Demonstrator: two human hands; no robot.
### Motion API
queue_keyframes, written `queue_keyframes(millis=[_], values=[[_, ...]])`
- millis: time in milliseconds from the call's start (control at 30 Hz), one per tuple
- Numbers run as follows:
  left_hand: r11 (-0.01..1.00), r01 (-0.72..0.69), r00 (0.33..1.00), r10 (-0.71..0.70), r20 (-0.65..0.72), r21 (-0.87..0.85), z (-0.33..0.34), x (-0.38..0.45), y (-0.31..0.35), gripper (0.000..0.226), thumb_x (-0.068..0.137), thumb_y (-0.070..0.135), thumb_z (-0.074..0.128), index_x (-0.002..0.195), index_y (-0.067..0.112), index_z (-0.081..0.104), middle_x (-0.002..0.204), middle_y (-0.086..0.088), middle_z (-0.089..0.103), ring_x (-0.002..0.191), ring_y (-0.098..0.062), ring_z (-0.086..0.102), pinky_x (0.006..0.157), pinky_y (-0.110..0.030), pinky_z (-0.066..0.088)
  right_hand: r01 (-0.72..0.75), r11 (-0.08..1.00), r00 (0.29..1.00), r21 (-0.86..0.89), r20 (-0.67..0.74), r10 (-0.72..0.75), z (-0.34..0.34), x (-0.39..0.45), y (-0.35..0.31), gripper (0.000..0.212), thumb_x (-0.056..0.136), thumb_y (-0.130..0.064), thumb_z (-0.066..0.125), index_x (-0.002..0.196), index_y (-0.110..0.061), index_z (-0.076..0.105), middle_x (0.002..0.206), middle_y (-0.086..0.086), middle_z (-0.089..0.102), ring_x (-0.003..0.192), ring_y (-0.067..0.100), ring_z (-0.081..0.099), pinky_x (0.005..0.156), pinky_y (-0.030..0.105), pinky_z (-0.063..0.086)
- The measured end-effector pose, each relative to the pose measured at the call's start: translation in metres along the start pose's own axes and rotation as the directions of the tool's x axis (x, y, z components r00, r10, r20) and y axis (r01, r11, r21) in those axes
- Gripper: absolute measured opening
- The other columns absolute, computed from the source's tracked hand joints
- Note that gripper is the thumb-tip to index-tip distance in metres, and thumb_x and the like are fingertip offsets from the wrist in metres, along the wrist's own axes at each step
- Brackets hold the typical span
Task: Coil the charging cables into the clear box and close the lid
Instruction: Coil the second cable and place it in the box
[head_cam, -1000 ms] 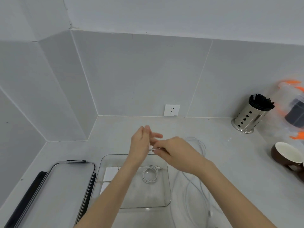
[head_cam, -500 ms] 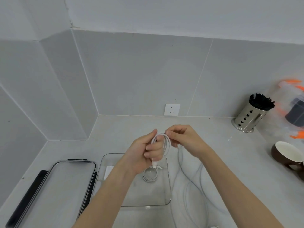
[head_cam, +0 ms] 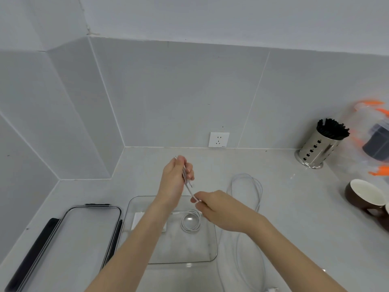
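Meanwhile, at frame centre, left hand [head_cam: 175,179] grips a half-wound thin white charging cable [head_cam: 188,183] as right hand [head_cam: 214,207] pinches its tail above the open clear plastic box [head_cam: 212,245]; more wrapping likely follows.

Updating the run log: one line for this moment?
left hand holds cable loops | right hand pinches cable end | clear box open

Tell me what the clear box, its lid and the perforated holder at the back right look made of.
The clear box looks like glass or hard clear plastic: see-through walls, glossy rounded rim; I cannot tell which. Its lid, lying left of it, has a clear panel in a dark frame, probably plastic. The holder looks like polished steel: mirror-bright and silver, with punched holes.
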State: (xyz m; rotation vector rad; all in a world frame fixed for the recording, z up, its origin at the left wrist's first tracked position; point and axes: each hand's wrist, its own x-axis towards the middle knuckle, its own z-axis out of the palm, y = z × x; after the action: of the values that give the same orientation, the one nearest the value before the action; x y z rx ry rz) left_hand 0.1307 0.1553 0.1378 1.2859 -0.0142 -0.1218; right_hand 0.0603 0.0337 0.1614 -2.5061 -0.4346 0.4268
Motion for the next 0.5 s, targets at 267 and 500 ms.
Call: queue_keyframes(millis=[267,500], values=[[0.902,-0.056,0.953,-0.080,0.292,0.428,0.004,-0.030,-0.014,0.032,0.098,0.023,0.039,0.069,0.008,0.045,0.050,0.003,0.047,0.043,-0.005,0.040,0.049,-0.018,0.034,0.095,0.969,0.986,-0.230,-0.114,-0.123,-0.048,-0.001,-0.011,0.013,0.082,-0.031,0.064,0.086,-0.024,0.073,0.075,-0.006,0.070,0.074,0.009,0.059,0.074,0.028,0.047],[0.883,0.467,0.737,-0.418,0.531,0.046,0.005,-0.040,0.001,0.031,0.087,0.017,0.034,0.061,0.012,0.049,0.033,0.008,0.032,0.029,-0.005,0.027,0.035,-0.017,0.026,0.204,0.875,0.954,0.438,-0.289,-0.078,-0.054,0.007,0.015,0.012,0.071,-0.007,0.076,0.068,-0.016,0.070,0.067,-0.006,0.067,0.064,0.006,0.055,0.064,0.021,0.043]])
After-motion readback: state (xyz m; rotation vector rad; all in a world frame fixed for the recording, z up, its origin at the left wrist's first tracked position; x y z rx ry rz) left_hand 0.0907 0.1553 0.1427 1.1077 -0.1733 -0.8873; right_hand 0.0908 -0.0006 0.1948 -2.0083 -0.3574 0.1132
